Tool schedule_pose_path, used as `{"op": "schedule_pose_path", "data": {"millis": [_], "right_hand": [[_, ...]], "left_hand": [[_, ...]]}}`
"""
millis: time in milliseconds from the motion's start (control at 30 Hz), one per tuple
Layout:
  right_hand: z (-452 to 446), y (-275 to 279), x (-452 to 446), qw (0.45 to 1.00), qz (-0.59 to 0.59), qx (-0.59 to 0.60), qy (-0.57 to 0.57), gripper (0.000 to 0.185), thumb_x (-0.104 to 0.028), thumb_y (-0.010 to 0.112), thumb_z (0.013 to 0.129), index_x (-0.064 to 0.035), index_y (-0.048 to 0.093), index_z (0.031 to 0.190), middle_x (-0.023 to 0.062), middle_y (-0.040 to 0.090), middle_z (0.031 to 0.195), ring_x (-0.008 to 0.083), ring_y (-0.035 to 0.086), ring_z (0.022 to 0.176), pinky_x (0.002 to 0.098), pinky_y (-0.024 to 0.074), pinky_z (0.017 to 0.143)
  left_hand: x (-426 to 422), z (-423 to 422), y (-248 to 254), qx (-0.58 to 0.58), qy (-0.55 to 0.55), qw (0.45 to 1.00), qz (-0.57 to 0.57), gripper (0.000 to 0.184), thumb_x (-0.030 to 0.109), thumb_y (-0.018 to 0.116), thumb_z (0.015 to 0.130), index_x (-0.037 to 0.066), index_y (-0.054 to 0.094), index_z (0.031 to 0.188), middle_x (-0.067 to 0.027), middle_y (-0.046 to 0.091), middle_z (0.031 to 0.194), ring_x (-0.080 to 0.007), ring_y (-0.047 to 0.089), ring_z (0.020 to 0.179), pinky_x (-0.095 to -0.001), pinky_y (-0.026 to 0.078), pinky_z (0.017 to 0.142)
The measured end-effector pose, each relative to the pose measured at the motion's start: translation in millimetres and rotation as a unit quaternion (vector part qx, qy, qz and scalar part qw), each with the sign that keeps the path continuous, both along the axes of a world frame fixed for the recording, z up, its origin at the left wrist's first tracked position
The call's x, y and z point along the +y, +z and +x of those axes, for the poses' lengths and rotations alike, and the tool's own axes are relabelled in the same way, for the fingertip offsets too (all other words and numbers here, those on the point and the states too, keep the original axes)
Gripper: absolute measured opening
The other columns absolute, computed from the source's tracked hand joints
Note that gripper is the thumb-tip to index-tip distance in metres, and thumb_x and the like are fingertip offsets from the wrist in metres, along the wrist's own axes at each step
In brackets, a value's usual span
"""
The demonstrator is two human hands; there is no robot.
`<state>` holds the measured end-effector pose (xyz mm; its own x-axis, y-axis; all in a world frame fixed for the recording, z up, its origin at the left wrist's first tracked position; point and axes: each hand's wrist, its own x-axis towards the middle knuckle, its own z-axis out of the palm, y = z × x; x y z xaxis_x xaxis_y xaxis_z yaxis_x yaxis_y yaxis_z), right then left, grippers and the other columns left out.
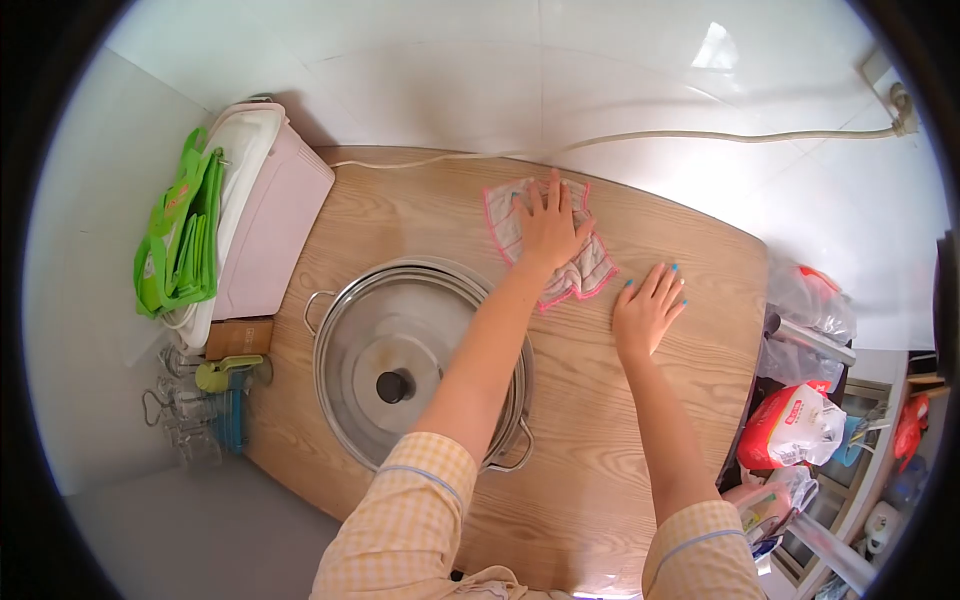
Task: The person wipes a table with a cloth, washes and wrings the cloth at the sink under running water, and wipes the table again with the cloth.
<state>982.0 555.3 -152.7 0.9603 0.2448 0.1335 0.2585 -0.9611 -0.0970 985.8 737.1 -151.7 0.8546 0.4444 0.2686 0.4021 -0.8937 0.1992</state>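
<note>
My left hand (548,232) lies on a pink-edged checked cloth (592,266) near the back edge of the wooden tabletop. Its fingers are stretched out and spread, pressing the cloth flat rather than gripping it. The cloth is rumpled at its lower right corner. To the right, my right hand (648,312) rests palm down on the bare wood, fingers extended and nothing in them. Under my left forearm stands a wide steel pot (330,390) with a glass lid (400,330) and a black knob (393,386). The forearm hides part of the lid.
A pale pink bin (285,215) with a green folded bag (185,235) stands at the left, near several glass cups (190,410). A white cable (640,136) runs along the back wall. Bagged goods, including a red-and-white package (795,425), sit beyond the right edge.
</note>
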Motion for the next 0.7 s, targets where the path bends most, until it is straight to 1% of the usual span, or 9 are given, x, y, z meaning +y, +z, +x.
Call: {"op": "schedule_pose_path", "data": {"millis": [67,133,167,233,333,500,567,633,700], "right_hand": [[1,-2,0,1.0,0.0,0.002,-0.002,0.057,-0.031,0.04,0.086,-0.003,0.026,0.134,0.015,0.022,0.141,0.032,0.018,0.13,0.0495,0.0142,0.104],[3,-5,-1,1.0,-0.001,0.001,-0.01,0.057,-0.031,0.04,0.086,-0.0031,0.026,0.134,0.015,0.023,0.14,0.0321,0.018,0.13,0.0497,0.0142,0.104],[4,-6,-1,1.0,-0.004,-0.001,-0.008,0.057,-0.031,0.04,0.086,-0.0029,0.026,0.134,0.015,0.023,0.14,0.0321,0.018,0.13,0.0498,0.0139,0.104],[1,-5,-2,1.0,-0.008,0.002,-0.005,0.058,-0.031,0.04,0.086,-0.0028,0.026,0.134,0.015,0.023,0.14,0.0322,0.018,0.13,0.05,0.0137,0.104],[2,-1,4,1.0,0.013,0.018,-0.006,0.058,-0.031,0.041,0.085,-0.0028,0.026,0.134,0.0149,0.023,0.14,0.0323,0.019,0.13,0.0502,0.0137,0.104],[3,-7,-3,1.0,-0.002,-0.013,0.003,0.057,-0.03,0.042,0.085,-0.0044,0.026,0.134,0.0147,0.025,0.14,0.032,0.02,0.13,0.0487,0.015,0.104],[3,-3,-2,1.0,0.0,-0.005,-0.002,0.057,-0.029,0.041,0.085,-0.0052,0.027,0.134,0.0143,0.025,0.14,0.0316,0.02,0.13,0.0481,0.0152,0.104],[4,-1,-2,1.0,0.001,0.005,0.001,0.056,-0.029,0.041,0.085,-0.0059,0.027,0.134,0.0138,0.025,0.14,0.0312,0.02,0.13,0.0476,0.0154,0.104],[5,-8,-4,1.0,-0.004,-0.006,-0.002,0.056,-0.029,0.041,0.085,-0.007,0.027,0.134,0.0127,0.025,0.14,0.0304,0.02,0.13,0.0474,0.0157,0.104]], "left_hand": [[12,-2,-1,-0.007,-0.047,0.999,0.013,0.07,0.051,0.048,0.079,0.003,0.036,0.128,-0.0181,0.024,0.138,-0.0426,0.025,0.123,-0.0628,0.022,0.093],[22,-7,-3,0.046,-0.189,0.98,0.047,0.072,0.053,0.049,0.078,0.004,0.036,0.129,-0.0197,0.025,0.138,-0.0404,0.026,0.124,-0.0627,0.022,0.092],[17,-12,-3,0.044,-0.194,0.979,0.046,0.072,0.053,0.049,0.078,0.004,0.036,0.129,-0.0197,0.025,0.138,-0.0404,0.026,0.124,-0.0627,0.022,0.092],[2,-35,-5,0.075,-0.125,0.989,0.016,0.073,0.054,0.048,0.078,0.006,0.034,0.131,-0.0205,0.026,0.137,-0.0375,0.022,0.127,-0.0629,0.015,0.096],[2,-11,0,0.041,-0.086,0.995,0.01,0.074,0.056,0.048,0.077,0.007,0.035,0.131,-0.0197,0.026,0.137,-0.0377,0.024,0.126,-0.0636,0.017,0.094],[30,2,-8,0.021,-0.127,0.991,-0.019,0.07,0.055,0.046,0.078,0.014,0.032,0.133,-0.0138,0.026,0.139,-0.0341,0.023,0.128,-0.0607,0.016,0.097],[54,-1,-6,0.005,-0.157,0.987,-0.017,0.068,0.055,0.045,0.079,0.016,0.032,0.134,-0.0116,0.027,0.139,-0.0324,0.023,0.128,-0.0594,0.016,0.098],[100,-29,-2,0.062,-0.15,0.987,-0.006,0.065,0.053,0.044,0.08,0.018,0.031,0.134,-0.0096,0.028,0.139,-0.0304,0.024,0.128,-0.0573,0.016,0.1],[147,-55,2,0.101,-0.09,0.991,-0.008,0.063,0.052,0.042,0.082,0.017,0.031,0.134,-0.0097,0.028,0.139,-0.0305,0.025,0.128,-0.056,0.016,0.101]]}}
